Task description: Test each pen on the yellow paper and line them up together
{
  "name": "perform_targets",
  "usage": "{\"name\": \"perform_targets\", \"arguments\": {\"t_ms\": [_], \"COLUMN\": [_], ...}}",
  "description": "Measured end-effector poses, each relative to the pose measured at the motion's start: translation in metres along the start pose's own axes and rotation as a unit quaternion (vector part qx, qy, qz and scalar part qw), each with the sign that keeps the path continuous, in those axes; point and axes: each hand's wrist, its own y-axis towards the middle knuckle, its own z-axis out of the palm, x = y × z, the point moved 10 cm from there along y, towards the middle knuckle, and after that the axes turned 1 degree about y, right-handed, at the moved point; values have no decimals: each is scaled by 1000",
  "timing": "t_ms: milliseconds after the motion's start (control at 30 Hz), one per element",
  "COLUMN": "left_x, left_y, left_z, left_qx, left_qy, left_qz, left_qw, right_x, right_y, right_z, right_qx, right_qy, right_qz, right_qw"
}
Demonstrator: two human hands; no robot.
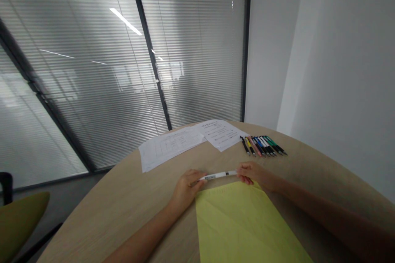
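A slim white pen (219, 175) with a dark band and a small printed label stretches between my two hands. Its left end is pinched in the fingers of my left hand (187, 185). The other end sits in the closed fingers of my right hand (250, 171). Just below the pen lies a yellow sheet (240, 222), slightly creased, running down to the bottom of the view. My right hand is at the sheet's top right corner; whether it touches the sheet I cannot tell.
Several pens (262, 146) in various colours lie side by side toward the back right of the round wooden table (123, 209). Left of them are printed white papers (173, 144). A green chair (23, 222) stands at the left, and a glass partition with blinds (197, 49) rises behind.
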Motion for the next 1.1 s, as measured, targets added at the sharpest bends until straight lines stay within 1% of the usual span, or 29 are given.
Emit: {"name": "perform_targets", "arguments": {"t_ms": [100,167,333,433,500,600,733,933,1000,1100], "left_x": [-3,-1,10,14,13,8,-1,-10,-13,-12], "left_y": [-1,0,2,3,3,3,1,-1,-1,0], "left_z": [0,1,1,0,0,1,3,2,2,2], "left_qx": [2,3,-1,-10,-5,3,8,-4,0,6], "left_qy": [-4,-10,-24,-28,-29,-23,-18,-10,-7,-9], "left_qz": [6,-3,-35,-49,-51,-36,11,57,65,48], "left_qw": [1000,1000,999,998,998,999,1000,998,998,999], "right_x": [-6,-8,2,5,6,3,1,-10,-9,-4], "right_y": [-1,-1,2,2,2,0,-3,-3,-3,-4], "right_z": [1,1,5,2,-1,-4,-6,-5,-4,-4], "right_qx": [-3,-8,10,5,0,-9,-12,-20,-27,-34], "right_qy": [-18,-14,35,71,77,52,2,-59,-67,-65], "right_qz": [27,35,-4,-21,-26,-23,-19,41,47,43], "right_qw": [999,999,999,997,997,998,1000,997,996,996]}}
